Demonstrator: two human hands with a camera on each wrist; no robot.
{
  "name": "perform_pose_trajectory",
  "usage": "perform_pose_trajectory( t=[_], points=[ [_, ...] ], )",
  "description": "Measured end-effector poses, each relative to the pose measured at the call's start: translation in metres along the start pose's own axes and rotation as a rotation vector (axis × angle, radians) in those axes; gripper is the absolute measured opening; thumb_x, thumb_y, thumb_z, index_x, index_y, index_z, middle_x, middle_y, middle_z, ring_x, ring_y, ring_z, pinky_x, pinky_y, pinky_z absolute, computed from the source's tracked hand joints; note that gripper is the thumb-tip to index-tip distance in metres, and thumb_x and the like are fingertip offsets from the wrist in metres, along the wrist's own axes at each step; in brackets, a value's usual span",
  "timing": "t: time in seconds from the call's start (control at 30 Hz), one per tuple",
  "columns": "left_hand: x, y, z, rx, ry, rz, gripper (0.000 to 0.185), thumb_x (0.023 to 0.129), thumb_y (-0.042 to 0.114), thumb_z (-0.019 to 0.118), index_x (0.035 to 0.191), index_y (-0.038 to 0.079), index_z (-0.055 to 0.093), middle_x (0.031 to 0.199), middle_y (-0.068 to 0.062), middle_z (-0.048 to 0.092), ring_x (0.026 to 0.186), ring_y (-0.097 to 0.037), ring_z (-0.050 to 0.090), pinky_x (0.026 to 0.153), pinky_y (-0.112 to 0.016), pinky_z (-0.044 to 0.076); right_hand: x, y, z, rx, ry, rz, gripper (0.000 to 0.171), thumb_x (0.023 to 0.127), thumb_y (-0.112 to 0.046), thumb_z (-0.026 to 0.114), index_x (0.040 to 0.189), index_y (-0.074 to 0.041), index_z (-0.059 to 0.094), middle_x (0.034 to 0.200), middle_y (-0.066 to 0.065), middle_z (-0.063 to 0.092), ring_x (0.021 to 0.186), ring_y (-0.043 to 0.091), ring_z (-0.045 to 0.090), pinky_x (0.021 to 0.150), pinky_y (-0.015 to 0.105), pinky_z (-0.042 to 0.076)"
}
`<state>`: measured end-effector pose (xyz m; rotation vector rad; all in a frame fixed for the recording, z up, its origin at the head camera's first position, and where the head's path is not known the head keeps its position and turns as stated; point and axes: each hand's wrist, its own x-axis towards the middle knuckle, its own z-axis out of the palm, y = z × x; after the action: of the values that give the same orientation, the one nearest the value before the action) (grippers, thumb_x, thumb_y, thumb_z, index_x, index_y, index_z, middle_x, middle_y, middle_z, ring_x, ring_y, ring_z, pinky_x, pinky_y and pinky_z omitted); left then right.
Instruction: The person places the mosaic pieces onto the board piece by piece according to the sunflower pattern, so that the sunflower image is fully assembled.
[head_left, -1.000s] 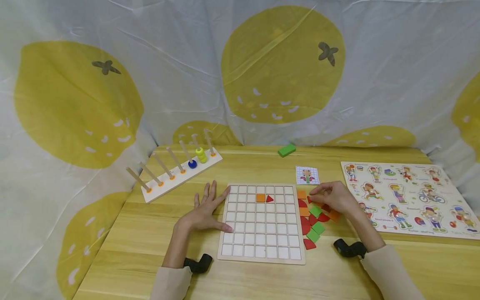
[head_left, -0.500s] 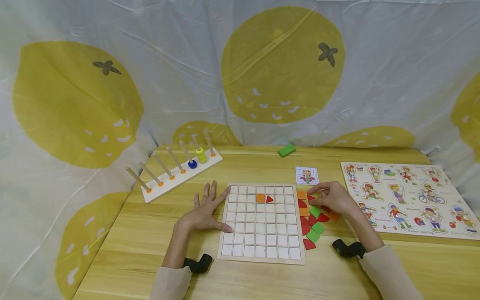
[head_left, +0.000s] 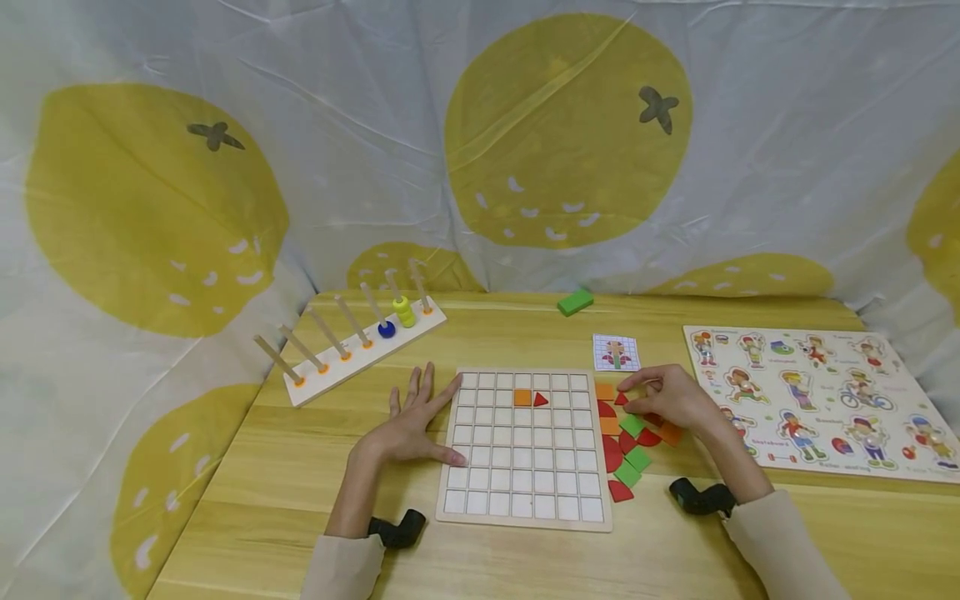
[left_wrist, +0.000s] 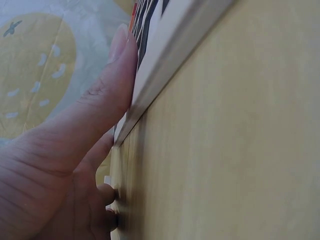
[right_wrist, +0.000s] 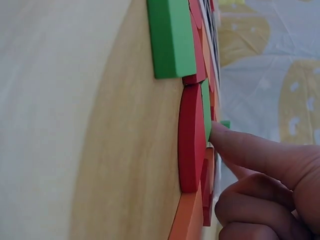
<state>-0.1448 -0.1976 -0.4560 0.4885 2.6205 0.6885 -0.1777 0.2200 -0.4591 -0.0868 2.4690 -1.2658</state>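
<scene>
Your left hand point(head_left: 411, 425) stayed flat and open against the left edge of the grid board point(head_left: 525, 508). Your right hand point(head_left: 667, 396) slid a little toward the board and pinched a small red piece point(head_left: 621, 399) from the pile just right of it, ready to lift.

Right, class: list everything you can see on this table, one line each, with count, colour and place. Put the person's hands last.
Grid board: one, white squares, centre.
Orange square: one, on the board.
Red triangle: one, beside the orange square.
Loose pieces: several, red, green, orange, right of the board.
Pattern card: one, behind the pieces.
Green block: one, far edge.
Peg rack: one, blue and yellow beads, left.
Picture puzzle: one, right.
Left hand: flat against the board's left edge.
Right hand: fingers on the loose pieces.
</scene>
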Motion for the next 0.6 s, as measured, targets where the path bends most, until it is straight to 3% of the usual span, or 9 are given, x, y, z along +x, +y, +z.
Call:
perform_pose_trajectory(
  t=[0.33, 0.6],
  points=[
    [0.0001, 0.0000, 0.0006, -0.003, 0.006, -0.002, 0.122, 0.064, 0.057, 0.081, 0.156, 0.032, 0.005, 0.159, -0.017, -0.025, 0.146, -0.039, -0.025, 0.111, -0.068, -0.017, -0.0012, -0.0004, -0.0013, -0.071, 0.022, -0.051, 0.023, 0.079, -0.016, 0.079, 0.099, -0.005, 0.073, 0.052, -0.004, 0.032, 0.046, 0.010, 0.029, 0.045, 0.026, 0.028],
    [-0.0003, 0.0010, 0.0003, -0.002, -0.002, 0.000, 0.122, 0.065, 0.056, 0.081, 0.156, 0.031, 0.004, 0.159, -0.017, -0.025, 0.146, -0.039, -0.025, 0.111, -0.068, -0.017, -0.0017, 0.0030, -0.0053, -0.032, -0.034, -0.041, 0.025, 0.081, -0.012, 0.076, 0.105, -0.007, 0.071, 0.054, -0.004, 0.030, 0.047, 0.010, 0.030, 0.046, 0.025, 0.031]
  ],
)
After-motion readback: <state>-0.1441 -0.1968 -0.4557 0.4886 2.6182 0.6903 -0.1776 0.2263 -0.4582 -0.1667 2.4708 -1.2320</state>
